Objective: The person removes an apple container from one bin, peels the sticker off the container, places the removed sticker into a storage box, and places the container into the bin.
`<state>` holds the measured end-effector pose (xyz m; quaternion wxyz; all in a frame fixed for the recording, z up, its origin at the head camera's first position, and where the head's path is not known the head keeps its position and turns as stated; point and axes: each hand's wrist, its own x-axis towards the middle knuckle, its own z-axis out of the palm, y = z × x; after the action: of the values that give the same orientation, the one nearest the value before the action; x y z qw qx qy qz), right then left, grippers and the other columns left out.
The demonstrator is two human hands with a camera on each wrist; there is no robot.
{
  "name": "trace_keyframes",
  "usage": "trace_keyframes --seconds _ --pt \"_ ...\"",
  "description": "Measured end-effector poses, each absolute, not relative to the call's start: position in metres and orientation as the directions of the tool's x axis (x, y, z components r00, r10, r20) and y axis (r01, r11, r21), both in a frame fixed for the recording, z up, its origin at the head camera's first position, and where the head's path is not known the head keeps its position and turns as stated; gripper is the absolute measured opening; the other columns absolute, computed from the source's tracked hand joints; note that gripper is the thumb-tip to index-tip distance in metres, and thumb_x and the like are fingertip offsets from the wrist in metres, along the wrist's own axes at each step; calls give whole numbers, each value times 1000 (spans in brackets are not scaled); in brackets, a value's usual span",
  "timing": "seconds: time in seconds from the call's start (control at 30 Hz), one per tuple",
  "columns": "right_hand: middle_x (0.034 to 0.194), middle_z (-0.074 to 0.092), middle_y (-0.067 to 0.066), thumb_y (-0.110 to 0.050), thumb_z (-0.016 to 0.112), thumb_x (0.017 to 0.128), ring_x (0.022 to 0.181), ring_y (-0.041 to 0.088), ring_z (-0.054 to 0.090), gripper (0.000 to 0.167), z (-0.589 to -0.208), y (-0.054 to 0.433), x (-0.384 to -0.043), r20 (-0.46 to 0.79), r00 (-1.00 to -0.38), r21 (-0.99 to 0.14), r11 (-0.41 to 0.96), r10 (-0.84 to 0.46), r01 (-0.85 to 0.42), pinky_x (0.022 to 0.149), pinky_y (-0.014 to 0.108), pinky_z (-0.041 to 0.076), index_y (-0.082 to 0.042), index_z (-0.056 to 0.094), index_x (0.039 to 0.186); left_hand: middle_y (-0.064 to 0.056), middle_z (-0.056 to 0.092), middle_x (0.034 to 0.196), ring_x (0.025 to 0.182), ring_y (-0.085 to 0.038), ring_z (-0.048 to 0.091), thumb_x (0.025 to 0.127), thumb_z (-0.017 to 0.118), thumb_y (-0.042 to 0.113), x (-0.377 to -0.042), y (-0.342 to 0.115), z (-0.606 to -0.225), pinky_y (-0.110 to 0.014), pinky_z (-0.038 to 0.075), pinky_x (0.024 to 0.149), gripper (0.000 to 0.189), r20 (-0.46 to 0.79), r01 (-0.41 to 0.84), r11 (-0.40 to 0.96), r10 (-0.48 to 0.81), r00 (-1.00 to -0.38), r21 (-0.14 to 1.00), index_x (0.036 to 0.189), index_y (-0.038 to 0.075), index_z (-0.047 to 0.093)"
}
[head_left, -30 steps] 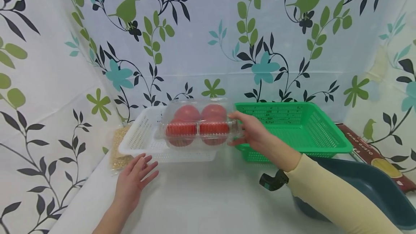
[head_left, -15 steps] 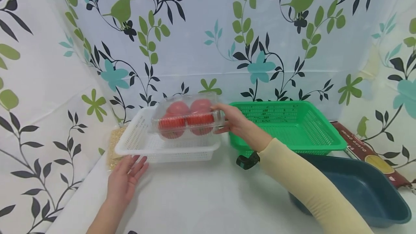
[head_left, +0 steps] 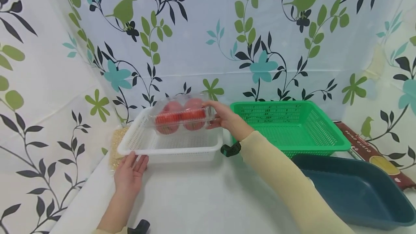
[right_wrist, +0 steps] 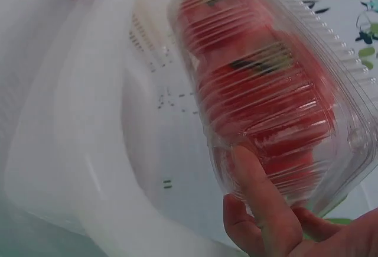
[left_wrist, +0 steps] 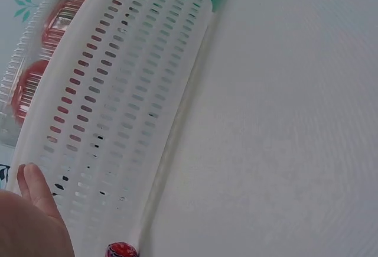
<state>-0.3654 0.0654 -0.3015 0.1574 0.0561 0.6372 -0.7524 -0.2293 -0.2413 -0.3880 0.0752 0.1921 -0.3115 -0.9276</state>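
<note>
My right hand [head_left: 229, 118] grips the right end of a clear plastic clamshell box [right_wrist: 266, 80] holding red tomatoes [head_left: 194, 118]. The box hangs tilted over the inside of a white perforated basket [head_left: 169, 151], and in the right wrist view the thumb and fingers pinch its near end. Green stem marks show on the tomatoes through the ribbed lid. At the basket's front left corner, my left hand [head_left: 128, 178] has its fingers extended, fingertips right at the rim. From the left wrist, the basket's slotted front wall fills much of the view, and the box shows beyond its rim.
Right of the white basket stands a green basket [head_left: 292, 129]. A dark blue basin [head_left: 357, 190] sits in front at right, beside a dark red printed package [head_left: 364, 145]. A bag of yellowish grains [head_left: 116, 147] lies left. A small round red thing [left_wrist: 122, 250] is by the basket's wall.
My right hand has carried the tomato box leftward and over the white basket, tilting it. My left hand has come forward to the basket's front rim.
</note>
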Motion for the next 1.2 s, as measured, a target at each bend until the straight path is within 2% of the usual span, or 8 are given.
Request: trace_keyframes --seconds 0.07,0.13,0.27,0.4,0.57,0.87,1.07,1.2 --pt "129 53 27 -33 75 85 97 42 66 73 -303 66 -371 -296 -940 -937 -137 -169 320 74 51 61 -11 43 147 -1 60 120 98 -19 71 104 58 18 -231 -241 -389 -33 56 90 44 -316 31 -797 -275 -908 604 144 18 39" --pt "131 51 26 -33 74 85 102 43 65 74 -304 66 -375 -302 -936 -937 -123 -179 326 75 51 61 -11 42 148 -2 54 131 104 -18 69 105 55 18 -233 -239 -388 -33 56 91 47 -309 44 -787 -293 -905 616 148 20 36" --pt "134 50 26 -33 74 87 105 44 63 73 -303 63 -380 -294 -935 -945 -86 -198 316 78 52 60 -11 41 148 -4 43 144 118 -17 61 108 49 19 -237 -236 -386 -34 53 96 53 -282 69 -766 -317 -905 639 156 24 28" --pt "133 51 25 -35 74 86 102 44 64 71 -304 58 -384 -297 -934 -947 -63 -199 314 78 52 60 -11 44 147 -5 42 144 117 -17 60 108 44 17 -241 -231 -382 -36 53 95 52 -286 105 -767 -358 -889 633 156 24 26" --pt "134 50 30 -33 75 84 98 46 65 71 -310 50 -389 -310 -929 -943 -55 -204 327 77 53 60 -11 46 146 -6 45 140 107 -17 65 109 38 16 -244 -228 -383 -36 54 92 51 -288 134 -777 -380 -879 615 157 24 25" --pt "132 50 30 -32 75 85 92 45 67 69 -320 45 -395 -324 -922 -941 -26 -214 337 81 55 58 -10 48 144 -7 44 142 110 -18 64 108 40 17 -246 -223 -387 -35 58 86 40 -295 136 -721 -438 -849 680 147 21 31" --pt "137 47 29 -30 75 85 96 45 66 71 -323 39 -395 -324 -919 -944 9 -224 330 84 56 57 -8 46 146 -8 45 140 109 -18 64 108 42 17 -247 -223 -388 -34 58 86 27 -304 140 -717 -452 -838 683 135 20 37" --pt "138 44 29 -29 76 84 101 47 61 74 -322 32 -394 -310 -926 -950 33 -214 311 84 58 56 -7 44 146 -8 45 141 110 -19 63 108 42 17 -248 -225 -386 -34 58 86 29 -295 155 -728 -450 -843 668 137 20 37"
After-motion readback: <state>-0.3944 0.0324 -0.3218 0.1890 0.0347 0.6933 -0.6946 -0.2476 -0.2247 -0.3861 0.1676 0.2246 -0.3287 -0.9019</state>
